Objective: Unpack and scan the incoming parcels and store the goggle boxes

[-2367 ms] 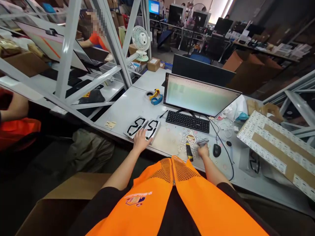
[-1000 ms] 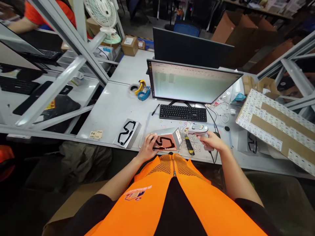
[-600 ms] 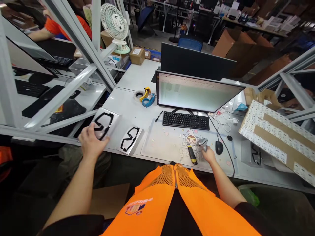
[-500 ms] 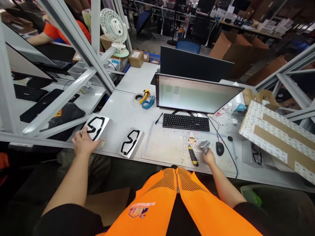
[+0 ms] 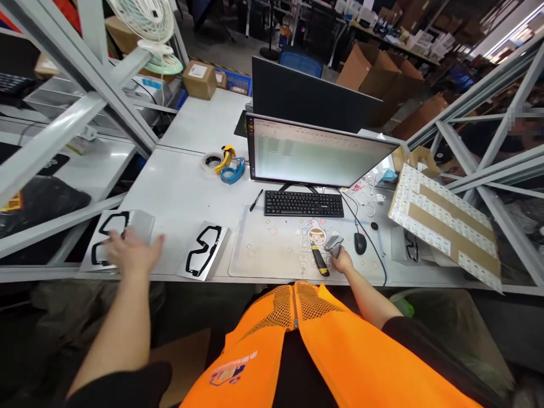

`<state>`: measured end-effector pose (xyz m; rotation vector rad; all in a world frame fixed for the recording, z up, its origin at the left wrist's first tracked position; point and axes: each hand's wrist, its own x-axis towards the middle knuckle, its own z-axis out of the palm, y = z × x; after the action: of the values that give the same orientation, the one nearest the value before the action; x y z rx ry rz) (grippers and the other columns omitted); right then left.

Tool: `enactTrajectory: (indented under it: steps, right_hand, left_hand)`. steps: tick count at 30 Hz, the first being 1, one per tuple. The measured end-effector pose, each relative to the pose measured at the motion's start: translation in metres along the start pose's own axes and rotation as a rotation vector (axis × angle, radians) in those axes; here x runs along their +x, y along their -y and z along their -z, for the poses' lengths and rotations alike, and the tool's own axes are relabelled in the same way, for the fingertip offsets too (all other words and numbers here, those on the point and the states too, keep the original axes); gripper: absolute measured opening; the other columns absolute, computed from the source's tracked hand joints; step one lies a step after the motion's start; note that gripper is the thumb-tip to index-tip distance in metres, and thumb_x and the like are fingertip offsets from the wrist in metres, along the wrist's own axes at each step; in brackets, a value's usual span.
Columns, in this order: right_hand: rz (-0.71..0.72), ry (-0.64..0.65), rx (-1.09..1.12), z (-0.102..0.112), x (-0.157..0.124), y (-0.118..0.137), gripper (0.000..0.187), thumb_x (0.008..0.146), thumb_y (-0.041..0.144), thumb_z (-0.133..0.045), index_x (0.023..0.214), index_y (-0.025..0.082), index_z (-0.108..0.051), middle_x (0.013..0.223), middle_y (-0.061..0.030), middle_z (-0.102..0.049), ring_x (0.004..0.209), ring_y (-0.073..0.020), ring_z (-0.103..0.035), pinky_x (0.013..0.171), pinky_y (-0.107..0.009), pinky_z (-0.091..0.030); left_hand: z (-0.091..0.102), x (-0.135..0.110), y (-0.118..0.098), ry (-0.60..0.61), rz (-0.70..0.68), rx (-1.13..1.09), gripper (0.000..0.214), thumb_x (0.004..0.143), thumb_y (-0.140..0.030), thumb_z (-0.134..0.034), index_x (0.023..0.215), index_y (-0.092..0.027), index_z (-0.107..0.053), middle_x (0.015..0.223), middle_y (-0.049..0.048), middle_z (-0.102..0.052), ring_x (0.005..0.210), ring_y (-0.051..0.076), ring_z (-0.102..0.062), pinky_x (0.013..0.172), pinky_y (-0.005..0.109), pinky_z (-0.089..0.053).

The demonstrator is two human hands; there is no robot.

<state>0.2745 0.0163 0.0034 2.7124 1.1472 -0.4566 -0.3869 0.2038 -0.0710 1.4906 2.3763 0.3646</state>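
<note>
At table (image 5: 182, 187) edge, left hand (image 5: 130, 252) hovered open over goggle packet (image 5: 111, 224); right hand (image 5: 342, 262) clamped scanner (image 5: 334, 243). Packet judged light, stiff; grip edge.

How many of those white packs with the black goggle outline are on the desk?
2: the left pack by the left hand, the second pack just right of it. A third may hide under the cardboard sheet, far right.

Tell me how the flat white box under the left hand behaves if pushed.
The box looks thin and flat, so it probably slides, not tips. It lies near the table edge, so a push could drop it.
</note>
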Motion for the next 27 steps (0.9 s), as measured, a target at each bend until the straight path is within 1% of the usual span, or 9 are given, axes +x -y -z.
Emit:
enactTrajectory:
  steps: [1, 3, 6, 9, 13, 16, 19, 21, 27]
  right_hand:
    - [-0.007, 0.003, -0.010, -0.003, 0.000, -0.001, 0.077, 0.095, 0.027, -0.070, 0.164, 0.008, -0.041, 0.146, -0.0243, -0.066, 0.134, -0.0328, -0.067, 0.106, -0.033, -0.051]
    - [-0.037, 0.007, -0.032, -0.008, 0.001, -0.003, 0.077, 0.096, 0.027, -0.069, 0.164, 0.008, -0.040, 0.149, -0.0253, -0.064, 0.135, -0.0336, -0.066, 0.106, -0.034, -0.051]
    - [-0.062, -0.015, -0.038, -0.012, 0.006, -0.006, 0.074, 0.093, 0.030, -0.072, 0.159, 0.009, -0.047, 0.143, -0.0234, -0.067, 0.130, -0.0335, -0.069, 0.104, -0.034, -0.053]
    - [-0.049, -0.003, 0.017, -0.008, 0.012, -0.007, 0.074, 0.086, 0.030, -0.076, 0.152, 0.010, -0.053, 0.140, -0.0235, -0.069, 0.129, -0.0371, -0.069, 0.105, -0.038, -0.054]
    - [-0.038, 0.049, 0.219, 0.005, 0.009, -0.008, 0.068, 0.082, 0.028, -0.070, 0.146, 0.010, -0.057, 0.129, -0.0239, -0.075, 0.118, -0.0400, -0.073, 0.097, -0.045, -0.058]
    - [-0.036, 0.084, 0.310, 0.021, 0.003, -0.011, 0.044, 0.082, 0.030, -0.065, 0.123, 0.013, -0.068, 0.102, -0.0168, -0.079, 0.096, -0.0346, -0.075, 0.084, -0.042, -0.059]
    - [0.004, 0.145, 0.411, 0.052, -0.006, -0.011, 0.022, 0.085, 0.039, -0.064, 0.090, 0.018, -0.067, 0.073, -0.0070, -0.070, 0.070, -0.0244, -0.068, 0.069, -0.035, -0.055]
    - [0.118, 0.244, 0.531, 0.085, -0.016, -0.005, 0.030, 0.084, 0.049, -0.068, 0.078, 0.020, -0.062, 0.061, -0.0018, -0.062, 0.057, -0.0181, -0.058, 0.060, -0.031, -0.050]
    - [0.558, 0.503, 0.582, 0.187, -0.059, 0.043, 0.041, 0.084, 0.056, -0.081, 0.080, 0.018, -0.066, 0.055, 0.0031, -0.055, 0.051, -0.0121, -0.048, 0.053, -0.026, -0.042]
  left_hand:
    - [-0.003, -0.023, -0.021, 0.122, -0.058, -0.041, 0.101, 0.098, -0.066, -0.056, 0.172, -0.004, -0.024, 0.178, 0.0339, -0.024, 0.166, 0.049, -0.023, 0.126, 0.076, -0.027]
    - [-0.010, -0.071, -0.061, 0.361, -0.044, -0.071, 0.122, 0.083, -0.076, -0.071, 0.175, -0.010, -0.022, 0.176, 0.0329, -0.030, 0.160, 0.057, -0.029, 0.123, 0.083, -0.026]
    - [-0.021, -0.118, -0.094, 0.362, 0.154, -0.148, 0.131, 0.076, -0.066, -0.081, 0.177, -0.014, -0.016, 0.172, 0.0342, -0.033, 0.152, 0.061, -0.036, 0.113, 0.088, -0.033]
    - [-0.024, -0.131, -0.087, 0.344, 0.207, -0.191, 0.124, 0.074, -0.055, -0.084, 0.174, -0.015, -0.023, 0.169, 0.0325, -0.037, 0.150, 0.060, -0.038, 0.109, 0.085, -0.041]
    - [-0.022, -0.146, -0.060, 0.292, -0.161, -0.285, 0.110, 0.071, -0.039, -0.089, 0.165, -0.018, -0.036, 0.161, 0.0243, -0.049, 0.148, 0.049, -0.047, 0.121, 0.068, -0.043]
    - [-0.028, -0.173, -0.063, 0.151, -0.448, -0.436, 0.109, 0.071, -0.036, -0.092, 0.162, -0.020, -0.034, 0.156, 0.0219, -0.052, 0.144, 0.043, -0.052, 0.123, 0.060, -0.045]
    - [-0.037, -0.199, -0.089, 0.061, -0.611, -0.521, 0.111, 0.074, -0.036, -0.093, 0.164, -0.022, -0.031, 0.154, 0.0216, -0.052, 0.142, 0.042, -0.053, 0.120, 0.059, -0.047]
    - [-0.042, -0.211, -0.109, 0.059, -0.700, -0.555, 0.110, 0.076, -0.035, -0.093, 0.165, -0.024, -0.030, 0.154, 0.0209, -0.052, 0.143, 0.041, -0.052, 0.120, 0.058, -0.048]
    - [-0.043, -0.224, -0.151, 0.122, -0.950, -0.562, 0.102, 0.079, -0.027, -0.087, 0.165, -0.025, -0.032, 0.156, 0.0190, -0.051, 0.151, 0.041, -0.045, 0.126, 0.060, -0.041]
